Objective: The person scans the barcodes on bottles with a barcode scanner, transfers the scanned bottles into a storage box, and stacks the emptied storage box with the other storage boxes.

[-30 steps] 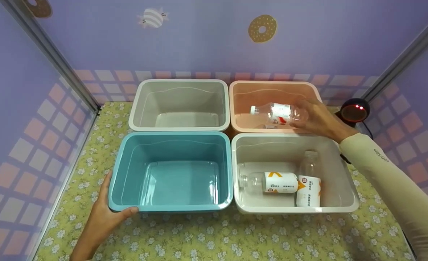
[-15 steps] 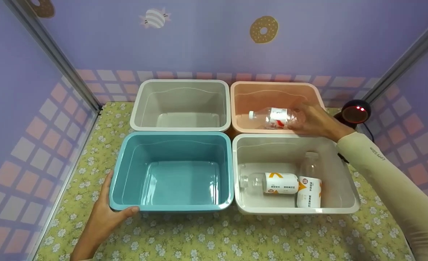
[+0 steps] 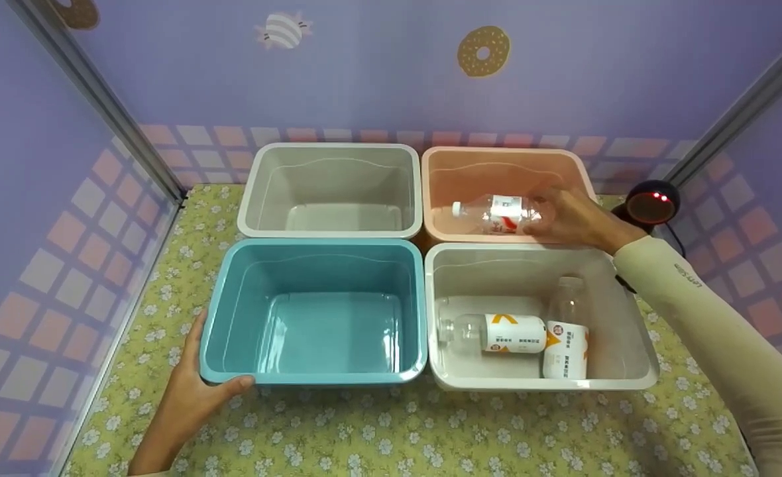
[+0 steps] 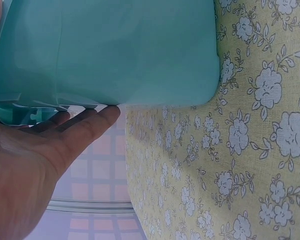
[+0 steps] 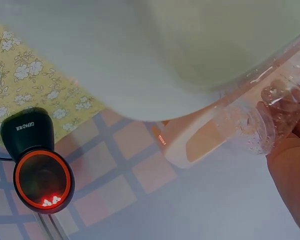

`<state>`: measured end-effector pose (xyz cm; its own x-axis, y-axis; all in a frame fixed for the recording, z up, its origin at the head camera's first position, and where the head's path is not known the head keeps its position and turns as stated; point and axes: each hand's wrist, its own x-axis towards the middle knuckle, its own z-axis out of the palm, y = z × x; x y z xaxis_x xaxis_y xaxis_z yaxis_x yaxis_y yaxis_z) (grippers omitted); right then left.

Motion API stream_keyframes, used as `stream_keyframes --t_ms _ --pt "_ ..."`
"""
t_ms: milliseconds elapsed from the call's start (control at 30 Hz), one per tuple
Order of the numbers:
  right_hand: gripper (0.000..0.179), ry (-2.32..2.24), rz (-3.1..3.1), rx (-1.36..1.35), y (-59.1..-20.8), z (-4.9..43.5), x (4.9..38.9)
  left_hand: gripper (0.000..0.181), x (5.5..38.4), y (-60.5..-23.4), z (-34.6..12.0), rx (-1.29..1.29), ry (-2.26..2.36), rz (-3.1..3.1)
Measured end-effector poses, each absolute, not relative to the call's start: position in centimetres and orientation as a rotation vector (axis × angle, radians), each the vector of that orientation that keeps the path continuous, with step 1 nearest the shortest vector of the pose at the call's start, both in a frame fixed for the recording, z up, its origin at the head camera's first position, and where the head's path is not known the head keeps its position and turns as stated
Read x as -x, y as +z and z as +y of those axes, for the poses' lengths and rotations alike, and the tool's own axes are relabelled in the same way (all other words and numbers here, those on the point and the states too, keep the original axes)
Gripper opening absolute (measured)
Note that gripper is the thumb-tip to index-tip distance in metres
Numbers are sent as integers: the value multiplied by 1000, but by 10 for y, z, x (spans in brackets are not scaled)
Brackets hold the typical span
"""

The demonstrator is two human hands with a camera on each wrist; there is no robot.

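At the front left corner of the blue bin (image 3: pixel 331 379), my left hand (image 3: pixel 195 391) grips with the thumb on the front rim and the fingers along the left wall. The left wrist view has those fingers (image 4: pixel 92 125) against the outer wall. My right hand (image 3: pixel 573 215) holds a clear plastic bottle (image 3: pixel 507 213) by its base, inside the peach bin (image 3: pixel 503 162). The bottle lies sideways, white cap to the left, with a white and red label. Its base (image 5: pixel 260 125) shows through in the right wrist view.
Two clear bottles with white and orange labels, one sideways (image 3: pixel 513 333) and one lengthwise (image 3: pixel 565 351), lie in the front right grey bin (image 3: pixel 543 383). Another grey bin (image 3: pixel 328 233) stands back left. A black scanner (image 3: pixel 651 202) stands right. Patterned walls enclose the floral tablecloth (image 3: pixel 364 430).
My right hand has lowered the bottle a little deeper into the peach bin and slightly leftward. My left hand has stayed at the blue bin's corner.
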<state>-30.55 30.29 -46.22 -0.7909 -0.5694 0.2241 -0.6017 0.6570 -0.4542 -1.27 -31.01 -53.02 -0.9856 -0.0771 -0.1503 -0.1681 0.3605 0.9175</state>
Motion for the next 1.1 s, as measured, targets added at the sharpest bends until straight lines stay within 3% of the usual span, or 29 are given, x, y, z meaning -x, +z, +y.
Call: stream_keyframes --t_ms 200,1100 --pt "61 805 -2811 -958 -457 304 304 132 13 -529 -310 206 1689 2561" --pt "52 768 -2834 -1005 -449 301 273 131 14 -531 -311 195 1748 2515"
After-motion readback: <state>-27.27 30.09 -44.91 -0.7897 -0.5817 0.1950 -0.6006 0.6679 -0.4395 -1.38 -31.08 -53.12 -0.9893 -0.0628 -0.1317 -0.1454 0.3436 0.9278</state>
